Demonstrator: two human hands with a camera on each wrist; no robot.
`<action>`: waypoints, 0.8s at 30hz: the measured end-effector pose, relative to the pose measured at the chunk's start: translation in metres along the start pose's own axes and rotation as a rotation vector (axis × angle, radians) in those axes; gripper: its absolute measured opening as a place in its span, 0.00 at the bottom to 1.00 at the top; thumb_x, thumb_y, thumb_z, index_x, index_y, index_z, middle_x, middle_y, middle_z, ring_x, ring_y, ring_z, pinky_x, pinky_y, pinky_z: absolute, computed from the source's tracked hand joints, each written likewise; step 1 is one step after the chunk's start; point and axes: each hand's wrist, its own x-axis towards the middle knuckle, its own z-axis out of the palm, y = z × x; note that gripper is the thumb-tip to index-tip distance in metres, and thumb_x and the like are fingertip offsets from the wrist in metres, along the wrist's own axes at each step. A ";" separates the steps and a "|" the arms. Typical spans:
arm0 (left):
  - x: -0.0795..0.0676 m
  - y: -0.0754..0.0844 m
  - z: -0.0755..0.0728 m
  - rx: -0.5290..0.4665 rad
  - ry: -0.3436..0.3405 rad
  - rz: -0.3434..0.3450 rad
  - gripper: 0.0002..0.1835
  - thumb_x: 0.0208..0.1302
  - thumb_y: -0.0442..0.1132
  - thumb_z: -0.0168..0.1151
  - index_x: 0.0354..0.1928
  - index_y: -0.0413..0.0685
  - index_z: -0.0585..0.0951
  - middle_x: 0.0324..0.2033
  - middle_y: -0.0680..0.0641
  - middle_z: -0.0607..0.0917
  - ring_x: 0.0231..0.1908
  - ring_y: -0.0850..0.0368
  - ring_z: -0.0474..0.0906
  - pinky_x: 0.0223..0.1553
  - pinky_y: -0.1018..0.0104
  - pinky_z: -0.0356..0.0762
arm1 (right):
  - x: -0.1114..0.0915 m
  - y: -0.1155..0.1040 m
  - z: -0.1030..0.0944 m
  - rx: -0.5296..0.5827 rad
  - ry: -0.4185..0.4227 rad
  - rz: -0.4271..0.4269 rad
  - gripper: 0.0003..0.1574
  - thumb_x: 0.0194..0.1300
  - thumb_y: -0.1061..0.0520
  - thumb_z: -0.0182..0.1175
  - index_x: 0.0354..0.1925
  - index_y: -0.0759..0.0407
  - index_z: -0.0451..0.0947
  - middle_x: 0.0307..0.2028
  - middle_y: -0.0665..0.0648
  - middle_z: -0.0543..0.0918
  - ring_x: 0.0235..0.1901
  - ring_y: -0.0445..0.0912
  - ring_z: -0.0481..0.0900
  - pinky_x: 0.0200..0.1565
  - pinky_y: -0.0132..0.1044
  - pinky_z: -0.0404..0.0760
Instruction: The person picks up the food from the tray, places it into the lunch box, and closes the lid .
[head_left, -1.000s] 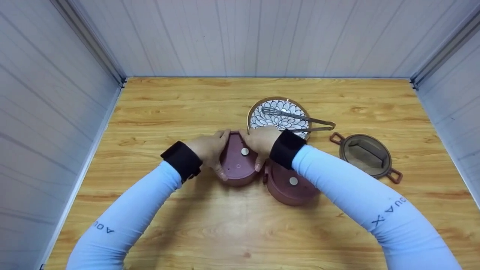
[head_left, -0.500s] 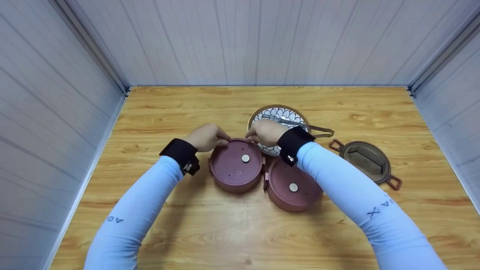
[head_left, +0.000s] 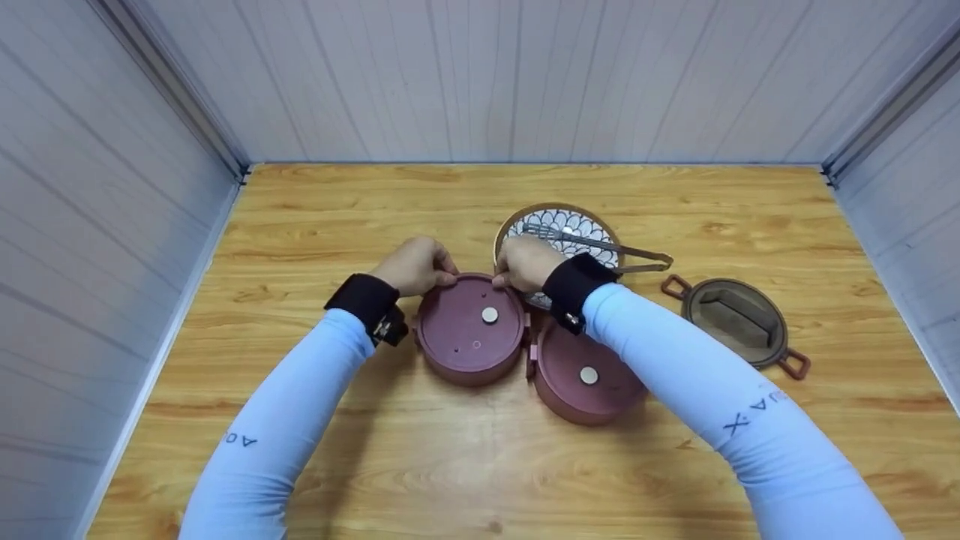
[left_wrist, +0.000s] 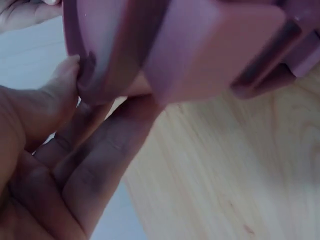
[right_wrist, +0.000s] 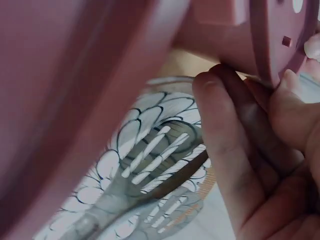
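Observation:
A round maroon lunch box [head_left: 469, 337] with a pale round knob on its lid sits at mid-table in the head view. At its far edge my left hand [head_left: 412, 268] pinches the lid rim, thumb on top and fingers beneath, as the left wrist view shows beside a side clasp [left_wrist: 210, 50]. My right hand [head_left: 527, 262] pinches the same rim farther right; in the right wrist view its thumb [right_wrist: 290, 105] lies on the lid edge with fingers below. Whether the lid has lifted cannot be told. A second maroon lunch box [head_left: 577, 375] stands close on the right, partly under my right forearm.
Behind my right hand lies a petal-patterned plate with a brown rim [head_left: 559, 205]. Metal tongs [head_left: 600, 244] rest across it, their bend past its right edge. Farther right is a brown oval dish-like piece with two handles [head_left: 739, 322]. Panel walls [head_left: 480, 82] border the table.
Both hands have left the sides of the left lunch box and come to its far edge, where thumbs and fingers now pinch the lid rim. The boxes stay in place.

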 end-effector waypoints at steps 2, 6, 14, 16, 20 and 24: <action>-0.001 0.005 -0.001 0.019 0.006 -0.001 0.04 0.63 0.32 0.68 0.37 0.39 0.88 0.32 0.45 0.87 0.31 0.56 0.78 0.30 0.68 0.76 | -0.002 -0.002 -0.003 0.002 0.004 0.012 0.10 0.64 0.53 0.68 0.33 0.59 0.90 0.30 0.57 0.89 0.36 0.53 0.85 0.45 0.42 0.81; -0.003 0.011 -0.002 0.004 -0.023 -0.034 0.04 0.64 0.32 0.67 0.37 0.38 0.88 0.32 0.44 0.87 0.29 0.56 0.78 0.28 0.69 0.76 | -0.005 -0.005 -0.005 0.010 -0.018 0.046 0.11 0.64 0.52 0.68 0.33 0.58 0.90 0.29 0.57 0.88 0.35 0.52 0.85 0.44 0.41 0.82; -0.004 0.012 0.000 -0.001 -0.043 -0.051 0.04 0.63 0.31 0.68 0.37 0.37 0.88 0.32 0.43 0.87 0.29 0.57 0.78 0.28 0.70 0.77 | -0.007 -0.007 -0.004 -0.003 -0.032 0.034 0.12 0.64 0.53 0.68 0.30 0.60 0.90 0.25 0.56 0.87 0.31 0.52 0.84 0.39 0.40 0.82; -0.002 0.012 0.001 -0.001 -0.039 -0.054 0.04 0.63 0.31 0.67 0.37 0.37 0.88 0.32 0.43 0.87 0.30 0.56 0.79 0.29 0.70 0.77 | -0.007 -0.006 -0.004 0.001 -0.026 0.034 0.12 0.63 0.53 0.68 0.30 0.60 0.90 0.25 0.56 0.87 0.30 0.52 0.84 0.38 0.40 0.82; 0.001 0.012 0.001 0.003 -0.039 -0.061 0.05 0.63 0.31 0.68 0.37 0.36 0.88 0.32 0.42 0.88 0.30 0.56 0.79 0.29 0.70 0.78 | -0.005 -0.003 -0.003 0.013 -0.015 0.038 0.12 0.64 0.52 0.68 0.30 0.59 0.90 0.25 0.56 0.87 0.30 0.52 0.83 0.39 0.41 0.82; 0.003 0.009 0.001 -0.007 -0.033 -0.073 0.05 0.63 0.31 0.68 0.38 0.37 0.88 0.32 0.43 0.88 0.29 0.57 0.79 0.28 0.71 0.77 | -0.003 -0.001 0.000 0.011 -0.001 0.031 0.12 0.63 0.52 0.68 0.29 0.59 0.89 0.26 0.56 0.87 0.31 0.52 0.83 0.41 0.42 0.81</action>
